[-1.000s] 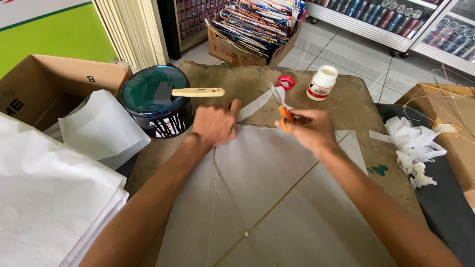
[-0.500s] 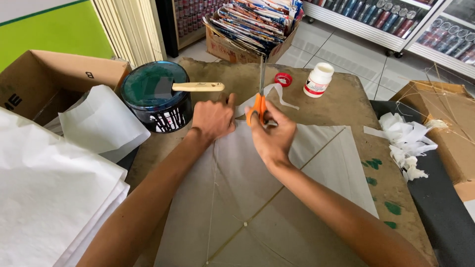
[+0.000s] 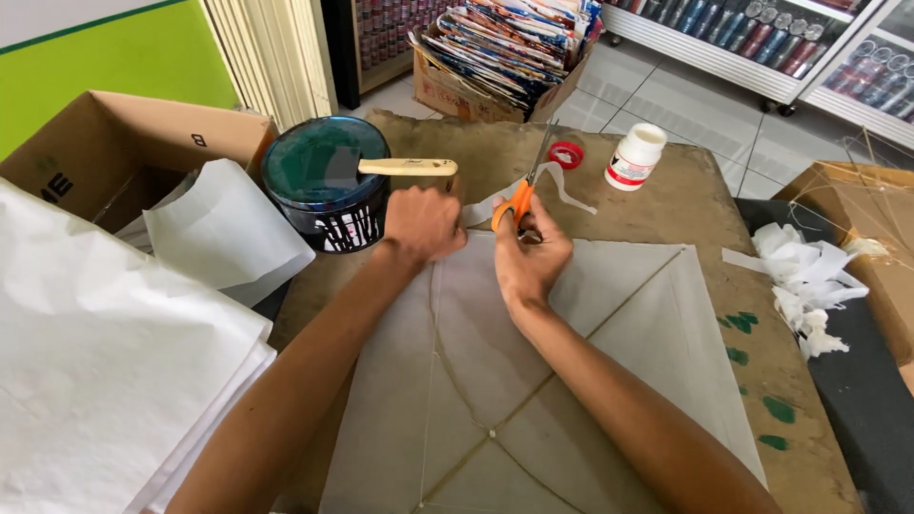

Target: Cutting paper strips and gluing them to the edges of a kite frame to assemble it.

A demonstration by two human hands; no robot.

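1. Looking down from the head camera, the left hand is a closed fist pressed on the top corner of the pale paper kite, which lies flat on the brown table with its thin crossed sticks showing through.
2. The right hand curls its fingers through the orange handles of the scissors; the blades point away from the person, up over the kite's top edge, beside a loose white paper strip.
3. To cut cleanly, I judge the left fist should hold the paper taut right next to the blades, knuckles out of their line.
4. Short snips close to the stick seem safer than one long one, since thin paper tears easily.
5. The dark bucket with its wooden-handled brush stands just beside the left hand; an elbow bump could tip it.
6. A white bottle and red tape roll sit well apart.
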